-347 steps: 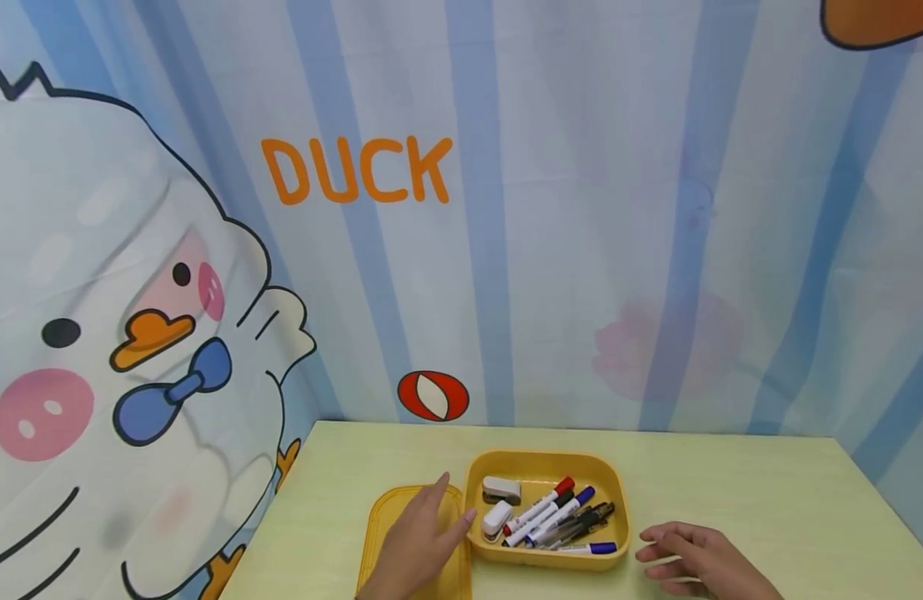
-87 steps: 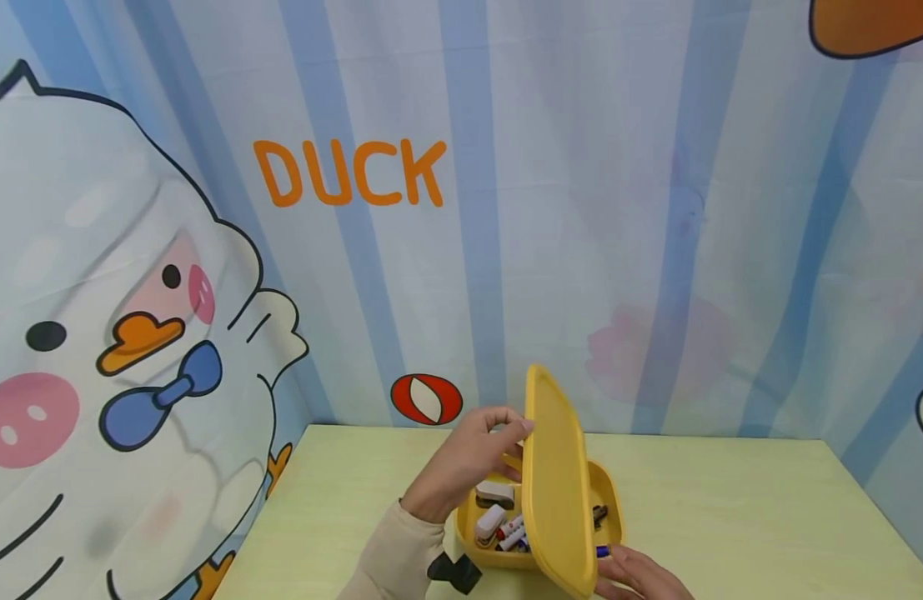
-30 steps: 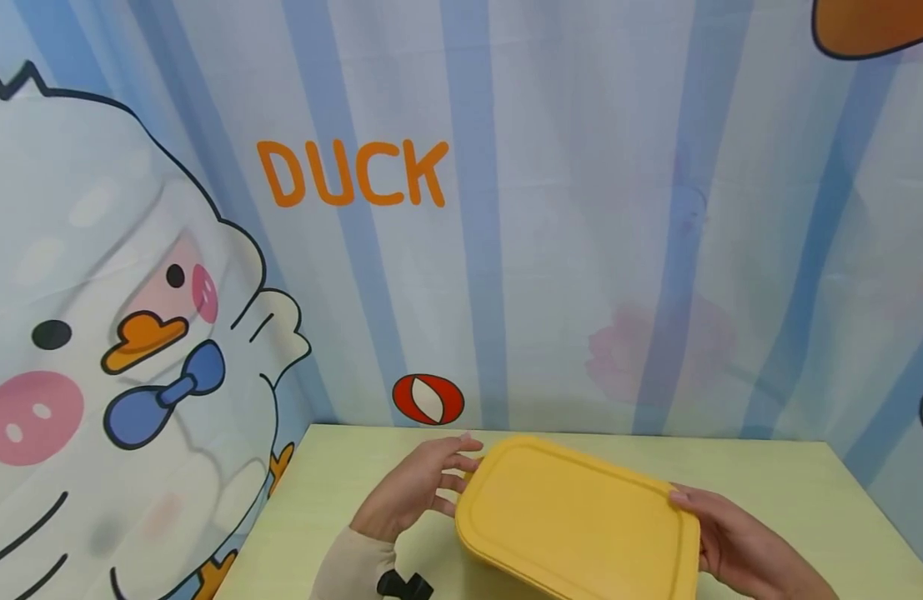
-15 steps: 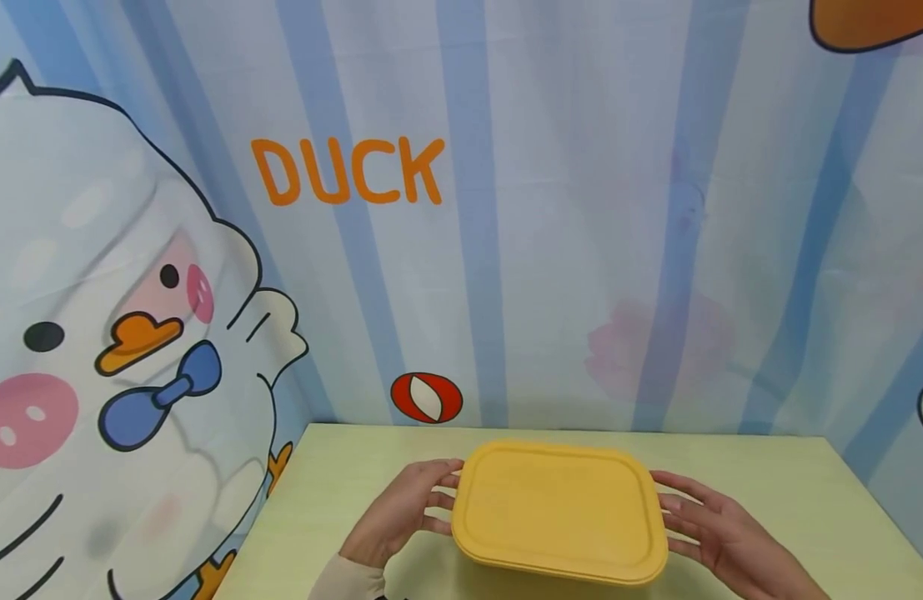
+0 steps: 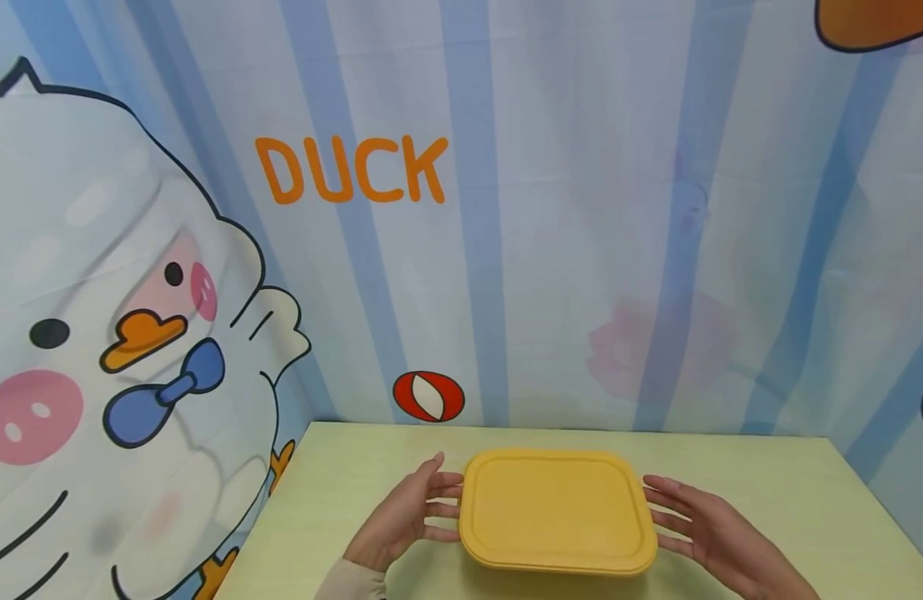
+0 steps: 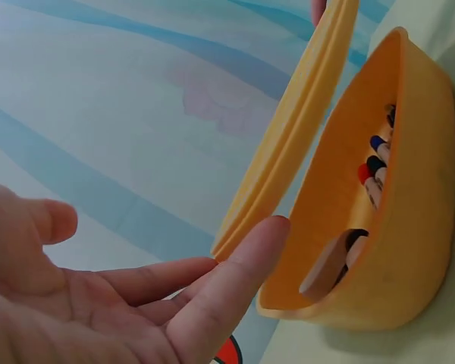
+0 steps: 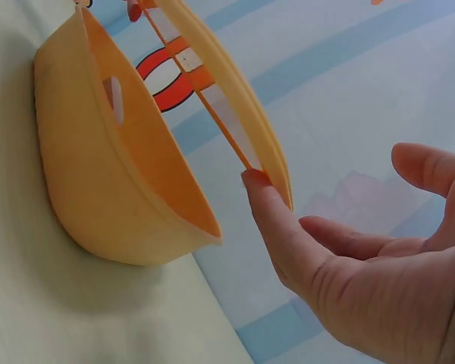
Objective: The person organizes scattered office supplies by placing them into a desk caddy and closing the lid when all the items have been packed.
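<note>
A yellow plastic lid (image 5: 559,512) is held level above a matching yellow box (image 6: 432,174), which it hides in the head view. Both wrist views show a gap between lid and rim. My left hand (image 5: 397,517) supports the lid's left end on extended fingertips, thumb raised clear. At the opposite end, my right hand (image 5: 719,533) does the same, its fingertips at the lid's edge and its thumb apart. Inside the box, the left wrist view shows capped markers (image 6: 373,178) with red, black and blue caps, and small pale staplers (image 6: 330,265) nearer the left end.
The box stands on a pale yellow-green table (image 5: 761,475). Behind the table hangs a blue-striped curtain (image 5: 566,208) printed with a duck and orange letters.
The lid lay left of the box at first, then was lifted and tipped on edge. Over the last second it has levelled and squared up over the box; the right fingers have eased straighter.
</note>
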A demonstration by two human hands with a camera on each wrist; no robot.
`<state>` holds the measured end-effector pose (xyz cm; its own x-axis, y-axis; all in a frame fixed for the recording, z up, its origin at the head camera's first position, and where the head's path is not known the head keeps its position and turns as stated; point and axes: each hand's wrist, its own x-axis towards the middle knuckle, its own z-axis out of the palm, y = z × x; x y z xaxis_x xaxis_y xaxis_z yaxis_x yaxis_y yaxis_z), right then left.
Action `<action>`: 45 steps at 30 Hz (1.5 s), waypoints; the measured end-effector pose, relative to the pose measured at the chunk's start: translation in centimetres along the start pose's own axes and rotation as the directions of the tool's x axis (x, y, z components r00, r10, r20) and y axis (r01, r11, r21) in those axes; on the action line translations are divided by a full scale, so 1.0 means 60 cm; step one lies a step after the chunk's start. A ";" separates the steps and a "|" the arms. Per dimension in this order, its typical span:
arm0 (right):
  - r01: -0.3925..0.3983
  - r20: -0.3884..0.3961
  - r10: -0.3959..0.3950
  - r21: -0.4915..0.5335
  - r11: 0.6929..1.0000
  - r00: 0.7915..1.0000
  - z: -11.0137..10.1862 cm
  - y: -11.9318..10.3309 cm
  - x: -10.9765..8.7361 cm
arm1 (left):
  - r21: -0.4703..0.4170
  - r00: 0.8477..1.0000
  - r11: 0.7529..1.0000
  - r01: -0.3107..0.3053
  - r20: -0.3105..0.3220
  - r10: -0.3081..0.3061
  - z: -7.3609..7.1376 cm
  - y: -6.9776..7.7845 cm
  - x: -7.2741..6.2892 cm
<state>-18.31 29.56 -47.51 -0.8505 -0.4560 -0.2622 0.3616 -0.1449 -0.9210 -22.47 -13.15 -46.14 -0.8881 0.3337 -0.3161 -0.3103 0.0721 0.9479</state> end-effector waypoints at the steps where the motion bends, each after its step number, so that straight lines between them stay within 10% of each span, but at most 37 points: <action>1: 0.000 0.005 0.000 -0.003 1.000 1.000 -0.001 0.003 0.002 | -0.008 1.000 1.000 0.000 -0.001 0.000 -0.001 -0.002 0.002; 18: -0.026 -0.185 -0.001 -0.146 0.989 0.983 0.041 0.027 0.051 | 0.011 0.998 0.999 -0.036 -0.046 0.036 0.007 -0.023 0.017; 28: -0.091 -0.281 0.005 -0.293 0.952 0.960 0.063 0.051 0.077 | 0.228 0.991 0.974 0.005 -0.128 0.025 0.030 -0.031 0.022; 36: -0.016 -0.229 -0.211 -0.712 0.702 0.950 0.092 0.093 0.092 | 0.448 0.979 0.892 -0.063 -0.145 0.141 0.061 -0.063 0.026; 45: -0.087 -0.277 -0.376 -0.889 0.451 0.884 0.121 0.120 0.113 | 0.654 0.953 0.749 -0.105 -0.149 0.263 0.091 -0.105 0.038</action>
<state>-18.69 19.05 -53.85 -0.9938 -0.1058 0.0344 -0.1028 0.7544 -0.6483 -20.67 -7.73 -52.59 -0.9787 0.1973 -0.0574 0.0825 0.6332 0.7695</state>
